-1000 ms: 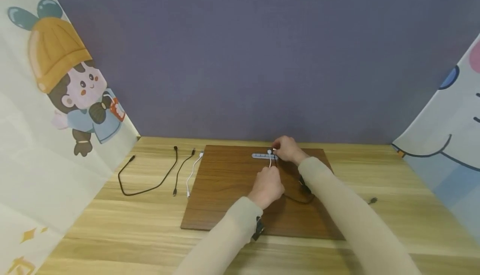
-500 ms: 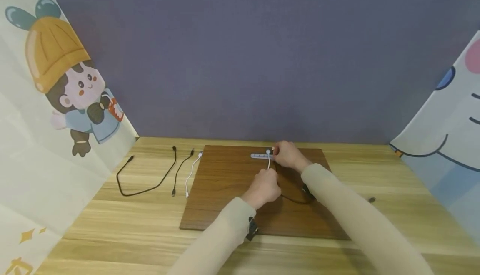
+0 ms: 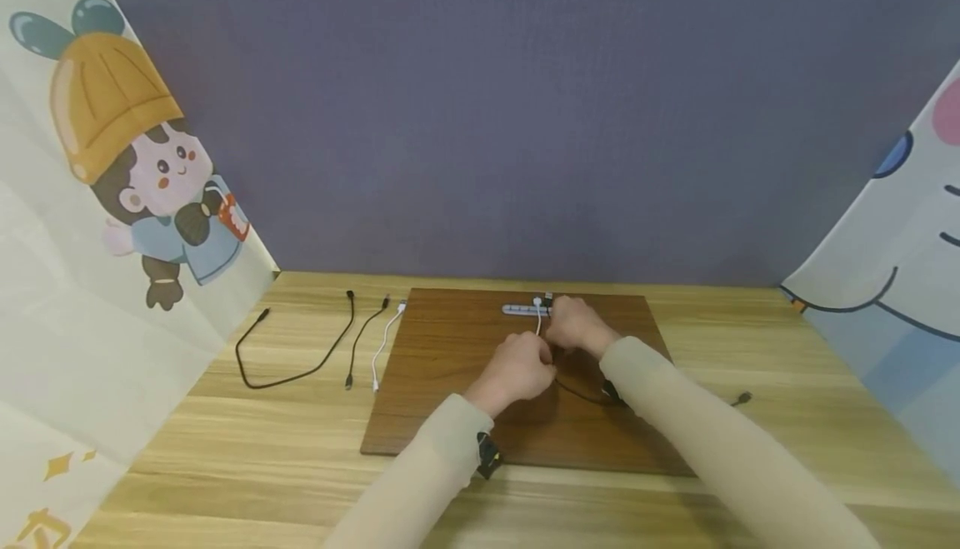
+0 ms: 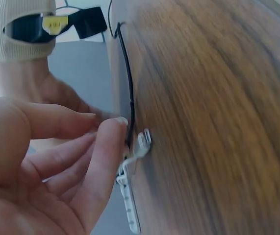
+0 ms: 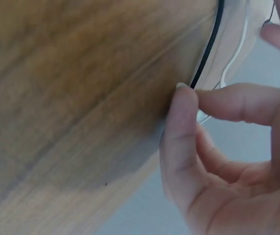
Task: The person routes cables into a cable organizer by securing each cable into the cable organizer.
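A pale slotted cable holder strip (image 3: 517, 310) lies near the far edge of a dark brown wooden board (image 3: 442, 374). In its right part sits a white cable (image 3: 538, 322), its plug pointing away, with a black cable (image 3: 581, 393) beside it. My right hand (image 3: 576, 321) pinches the black cable between thumb and index finger (image 5: 181, 112), just on the near side of the holder. Close by, my left hand (image 3: 517, 366) hovers over the board with fingers bent. In the left wrist view its thumb overlaps the black cable (image 4: 131, 93), while the thumb and index tips stand apart.
Left of the board lie a long black cable (image 3: 300, 378), a short black cable (image 3: 355, 349) and a short white cable (image 3: 384, 349) on the light wooden table (image 3: 225, 466). Another black plug (image 3: 742, 399) shows beyond my right sleeve. A grey-blue panel (image 3: 480, 116) rises behind.
My right hand has moved back from the holder toward me along the black cable, uncovering its plug. The left hand has shifted slightly left and its fingers have turned toward the black cable.
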`<state>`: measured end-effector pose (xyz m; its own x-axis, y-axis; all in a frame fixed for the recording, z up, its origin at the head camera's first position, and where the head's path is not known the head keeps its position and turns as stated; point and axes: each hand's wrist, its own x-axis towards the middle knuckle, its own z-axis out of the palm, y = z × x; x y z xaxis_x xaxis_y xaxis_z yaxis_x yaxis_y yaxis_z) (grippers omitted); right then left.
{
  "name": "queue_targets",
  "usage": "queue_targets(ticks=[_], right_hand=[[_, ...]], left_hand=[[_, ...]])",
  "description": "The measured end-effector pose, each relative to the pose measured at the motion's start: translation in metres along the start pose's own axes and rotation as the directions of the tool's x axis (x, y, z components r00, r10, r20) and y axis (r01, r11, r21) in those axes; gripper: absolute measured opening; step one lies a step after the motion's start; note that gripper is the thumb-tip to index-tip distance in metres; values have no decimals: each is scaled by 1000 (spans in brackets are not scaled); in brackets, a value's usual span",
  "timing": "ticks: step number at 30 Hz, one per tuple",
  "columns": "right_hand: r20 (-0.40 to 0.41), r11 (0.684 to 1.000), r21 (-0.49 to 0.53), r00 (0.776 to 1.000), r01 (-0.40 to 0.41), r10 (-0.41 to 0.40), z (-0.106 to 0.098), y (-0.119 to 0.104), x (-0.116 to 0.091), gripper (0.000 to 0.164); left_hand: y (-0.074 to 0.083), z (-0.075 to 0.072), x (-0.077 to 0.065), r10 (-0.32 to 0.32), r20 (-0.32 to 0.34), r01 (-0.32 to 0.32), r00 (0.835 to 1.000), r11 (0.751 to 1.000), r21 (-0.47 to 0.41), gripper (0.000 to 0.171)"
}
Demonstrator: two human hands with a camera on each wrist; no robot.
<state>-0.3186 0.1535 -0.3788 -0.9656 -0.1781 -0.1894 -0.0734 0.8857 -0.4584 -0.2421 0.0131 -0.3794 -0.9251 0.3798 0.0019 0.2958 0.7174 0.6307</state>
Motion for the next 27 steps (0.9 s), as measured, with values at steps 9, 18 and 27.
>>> queue_targets(ticks=[9, 18, 27], right_hand=[[-14, 997, 14, 997, -71, 71, 6, -2, -15, 18], [-1, 997, -21, 997, -72, 72, 9, -4, -20, 14], [-2, 998, -31, 998, -57, 57, 9, -3, -28, 13]], left_hand=[[-13, -13, 2, 41, -61, -43, 997, 999, -32, 18], [-34, -40, 6, 4, -168, -4, 986, 1000, 4, 18], [-58, -66, 9, -45, -243, 61, 969, 996, 59, 19]])
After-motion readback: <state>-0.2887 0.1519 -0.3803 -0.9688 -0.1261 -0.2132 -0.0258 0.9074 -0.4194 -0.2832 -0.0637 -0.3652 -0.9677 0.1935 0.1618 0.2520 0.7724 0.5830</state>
